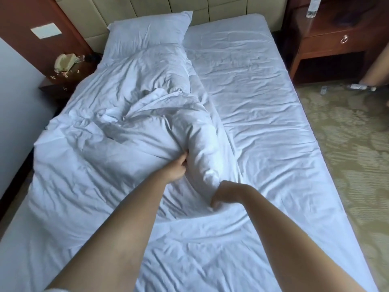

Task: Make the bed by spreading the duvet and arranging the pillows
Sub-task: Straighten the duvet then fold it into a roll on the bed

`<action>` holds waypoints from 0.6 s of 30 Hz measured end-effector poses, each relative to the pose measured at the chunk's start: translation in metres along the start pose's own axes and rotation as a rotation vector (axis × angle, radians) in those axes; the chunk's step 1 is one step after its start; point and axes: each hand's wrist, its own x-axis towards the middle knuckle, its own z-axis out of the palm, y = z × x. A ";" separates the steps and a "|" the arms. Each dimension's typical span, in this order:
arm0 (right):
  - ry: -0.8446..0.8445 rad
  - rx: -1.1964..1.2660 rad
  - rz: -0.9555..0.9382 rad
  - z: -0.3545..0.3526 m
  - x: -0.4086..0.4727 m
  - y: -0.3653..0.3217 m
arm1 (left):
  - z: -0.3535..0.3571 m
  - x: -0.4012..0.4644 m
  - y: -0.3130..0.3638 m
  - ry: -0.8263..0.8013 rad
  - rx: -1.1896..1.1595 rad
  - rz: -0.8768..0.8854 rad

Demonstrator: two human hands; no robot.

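Your left hand (177, 168) and right hand (224, 193) both pinch the duvet (130, 131), bunched mid-bed toward the left edge. It's soft and floppy, so probably better grabbing its corners.

Bed (263, 106) carries a bunched duvet (126, 123) (white) and pillow (147, 32).

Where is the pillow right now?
In the head view, the pillow lies at the far left of the bed, against the padded headboard, with the bunched duvet overlapping its near end.
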 end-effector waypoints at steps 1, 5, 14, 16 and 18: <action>-0.022 0.003 0.029 0.007 0.002 0.002 | -0.001 -0.006 -0.006 -0.054 0.021 -0.037; 0.131 0.296 0.108 0.004 0.025 0.010 | -0.011 -0.027 -0.017 -0.005 0.171 -0.145; 0.557 0.652 0.086 -0.028 0.060 -0.037 | -0.016 -0.027 -0.032 0.082 0.326 -0.138; 0.840 0.451 -0.031 -0.033 0.051 -0.063 | -0.016 -0.020 -0.034 0.100 0.329 -0.071; 1.091 0.289 -0.115 -0.035 0.043 -0.071 | -0.020 -0.012 -0.034 0.147 0.402 -0.009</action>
